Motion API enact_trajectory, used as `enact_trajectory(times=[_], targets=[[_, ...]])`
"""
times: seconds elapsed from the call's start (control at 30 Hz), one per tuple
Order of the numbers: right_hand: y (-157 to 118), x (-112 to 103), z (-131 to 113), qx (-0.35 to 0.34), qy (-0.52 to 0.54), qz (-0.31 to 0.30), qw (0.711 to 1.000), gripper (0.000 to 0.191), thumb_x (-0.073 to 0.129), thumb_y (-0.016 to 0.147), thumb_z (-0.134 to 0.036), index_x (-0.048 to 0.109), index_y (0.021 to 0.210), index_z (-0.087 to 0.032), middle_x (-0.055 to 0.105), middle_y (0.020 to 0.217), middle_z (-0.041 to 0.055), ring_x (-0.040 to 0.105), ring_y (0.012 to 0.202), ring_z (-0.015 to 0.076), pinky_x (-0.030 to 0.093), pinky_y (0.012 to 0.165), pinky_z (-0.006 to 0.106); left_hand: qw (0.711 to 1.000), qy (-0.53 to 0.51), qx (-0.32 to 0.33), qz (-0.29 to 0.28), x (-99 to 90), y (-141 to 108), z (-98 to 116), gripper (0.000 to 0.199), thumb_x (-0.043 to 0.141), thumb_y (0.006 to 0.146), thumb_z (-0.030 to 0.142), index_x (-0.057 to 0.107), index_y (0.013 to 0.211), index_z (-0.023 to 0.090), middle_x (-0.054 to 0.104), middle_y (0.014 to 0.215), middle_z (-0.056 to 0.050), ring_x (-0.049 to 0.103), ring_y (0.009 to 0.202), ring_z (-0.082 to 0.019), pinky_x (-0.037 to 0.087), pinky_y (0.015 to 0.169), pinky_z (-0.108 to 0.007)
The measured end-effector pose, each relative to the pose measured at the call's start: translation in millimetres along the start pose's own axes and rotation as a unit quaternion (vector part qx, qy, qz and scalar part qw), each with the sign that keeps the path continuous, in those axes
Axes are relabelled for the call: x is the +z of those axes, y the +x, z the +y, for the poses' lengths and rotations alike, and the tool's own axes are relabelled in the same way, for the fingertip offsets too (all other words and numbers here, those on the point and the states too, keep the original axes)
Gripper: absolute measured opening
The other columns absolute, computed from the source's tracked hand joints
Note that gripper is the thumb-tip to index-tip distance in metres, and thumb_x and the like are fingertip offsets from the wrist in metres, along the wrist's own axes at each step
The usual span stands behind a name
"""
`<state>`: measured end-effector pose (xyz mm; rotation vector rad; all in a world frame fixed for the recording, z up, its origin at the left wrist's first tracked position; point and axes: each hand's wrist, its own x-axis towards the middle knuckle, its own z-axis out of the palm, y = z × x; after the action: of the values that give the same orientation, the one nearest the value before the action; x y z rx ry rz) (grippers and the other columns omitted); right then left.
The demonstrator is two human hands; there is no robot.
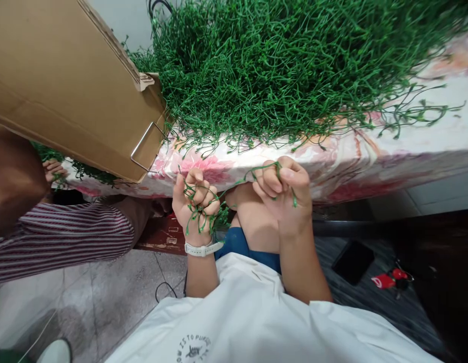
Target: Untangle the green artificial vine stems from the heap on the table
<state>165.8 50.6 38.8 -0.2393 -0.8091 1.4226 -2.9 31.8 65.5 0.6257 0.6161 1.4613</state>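
Observation:
My left hand (pixel 196 201) has its fingers curled round a small bunch of green plastic stems (pixel 221 219), which spill over the palm toward the wristwatch (pixel 203 249). My right hand (pixel 283 186) pinches a single green plastic stem between thumb and fingers; its end hangs below the thumb. A thin strand of this stem reaches across the gap toward the left hand. Both hands are held over my lap, in front of the table edge. Beyond them, a large heap of the same green plastic stems (pixel 272 65) covers the table.
A flowered tablecloth (pixel 426 131) covers the table. At the left stands a cardboard divider (pixel 67 85) with a bent metal wire (pixel 143 146) at its corner. Past it sits another person in striped clothing (pixel 78 232). A dark phone-like slab (pixel 353 262) and red-tagged keys (pixel 389 280) lie at lower right.

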Motion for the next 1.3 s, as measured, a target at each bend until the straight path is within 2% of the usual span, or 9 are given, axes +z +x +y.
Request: enact_trajectory(times=[0.13, 0.2, 0.3, 0.43, 0.77, 0.83, 0.97, 1.07, 1.3], targets=[[19, -6, -25, -0.121, -0.009, -0.278, 0.953, 0.053, 0.067, 0.089, -0.032, 0.03, 0.052, -0.023, 0.033, 0.037, -0.0065, 0.03, 0.035, 0.0077, 0.03, 0.034, 0.02, 0.999, -0.038, 0.015, 0.011, -1.0, 2, 4, 0.051, 0.036, 0.107, 0.059, 0.049, 0.075, 0.021, 0.008, 0.052, 0.011, -0.004, 0.047, -0.008, 0.012, 0.033, -0.011], [43, -10, -37, -0.186, -0.062, -0.317, 0.928, 0.05, 0.071, 0.088, -0.032, 0.038, 0.052, -0.024, 0.043, 0.042, -0.0049, 0.039, 0.041, 0.0097, 0.035, 0.038, 0.023, 0.999, -0.045, 0.013, 0.015, 0.4, 3, 5, 0.05, 0.038, 0.107, 0.057, 0.048, 0.074, 0.02, 0.012, 0.051, 0.01, 0.001, 0.045, -0.007, 0.014, 0.033, -0.011], [86, -17, -55, -0.216, -0.307, -0.134, 0.917, 0.03, 0.088, 0.079, -0.036, 0.062, 0.065, -0.029, 0.06, 0.063, -0.0007, 0.051, 0.06, 0.0156, 0.041, 0.053, 0.032, 0.999, -0.039, 0.0, 0.02, 5.1, 3, 6, 0.052, 0.049, 0.102, 0.062, 0.046, 0.071, 0.02, 0.016, 0.053, 0.009, 0.01, 0.044, -0.006, 0.017, 0.034, -0.012], [118, -25, -75, -0.15, -0.638, 0.005, 0.755, 0.023, 0.092, 0.074, -0.039, 0.071, 0.084, -0.035, 0.069, 0.084, 0.0014, 0.056, 0.074, 0.0232, 0.043, 0.066, 0.039, 0.999, -0.02, -0.005, 0.041, 11.2, 4, 3, 0.055, 0.053, 0.098, 0.068, 0.046, 0.07, 0.021, 0.014, 0.053, 0.009, 0.014, 0.042, -0.006, 0.02, 0.035, -0.012], [101, -52, -70, -0.15, -0.747, 0.115, 0.637, 0.016, 0.073, 0.09, -0.03, 0.06, 0.081, -0.028, 0.051, 0.067, 0.0032, 0.046, 0.073, 0.025, 0.031, 0.077, 0.04, 0.996, -0.035, -0.031, 0.071, 13.9, 6, 0, 0.06, 0.029, 0.108, 0.063, 0.049, 0.072, 0.02, 0.021, 0.05, 0.008, 0.023, 0.038, -0.006, 0.025, 0.035, -0.013], [87, -48, -63, -0.216, -0.714, 0.116, 0.656, 0.025, 0.064, 0.096, -0.036, 0.058, 0.075, -0.025, 0.053, 0.073, 0.0057, 0.05, 0.079, 0.0255, 0.033, 0.079, 0.04, 0.996, -0.034, -0.031, 0.072, 14.8, 6, -3, 0.059, 0.033, 0.107, 0.063, 0.051, 0.071, 0.019, 0.021, 0.049, 0.008, 0.023, 0.038, -0.006, 0.025, 0.035, -0.013], [34, -21, -33, -0.197, -0.541, -0.042, 0.817, 0.044, 0.047, 0.105, -0.054, 0.064, 0.082, -0.02, 0.058, 0.074, 0.0039, 0.052, 0.066, 0.0187, 0.035, 0.065, 0.035, 0.997, -0.038, -0.034, 0.052, 18.3, 9, -8, 0.057, 0.035, 0.109, 0.055, 0.054, 0.07, 0.018, 0.022, 0.048, 0.008, 0.023, 0.038, -0.006, 0.026, 0.035, -0.013], [3, 0, -9, -0.128, -0.543, -0.164, 0.813, 0.039, 0.057, 0.102, -0.047, 0.057, 0.074, -0.02, 0.053, 0.065, -0.0005, 0.047, 0.064, 0.0156, 0.035, 0.065, 0.033, 0.998, -0.013, -0.033, 0.055, 20.8, 9, -9, 0.056, 0.038, 0.109, 0.055, 0.053, 0.069, 0.019, 0.026, 0.049, 0.008, 0.025, 0.037, -0.005, 0.027, 0.035, -0.013], [-14, 9, -1, -0.127, -0.49, -0.201, 0.839, 0.037, 0.06, 0.1, -0.023, 0.044, 0.066, -0.021, 0.042, 0.059, -0.0023, 0.039, 0.059, 0.0138, 0.03, 0.06, 0.032, 0.996, 0.015, 0.037, 0.082, 19.2, 1, -13, 0.052, 0.05, 0.102, 0.063, 0.049, 0.071, 0.022, 0.024, 0.043, 0.01, 0.03, 0.036, -0.007, 0.037, 0.035, -0.015]])
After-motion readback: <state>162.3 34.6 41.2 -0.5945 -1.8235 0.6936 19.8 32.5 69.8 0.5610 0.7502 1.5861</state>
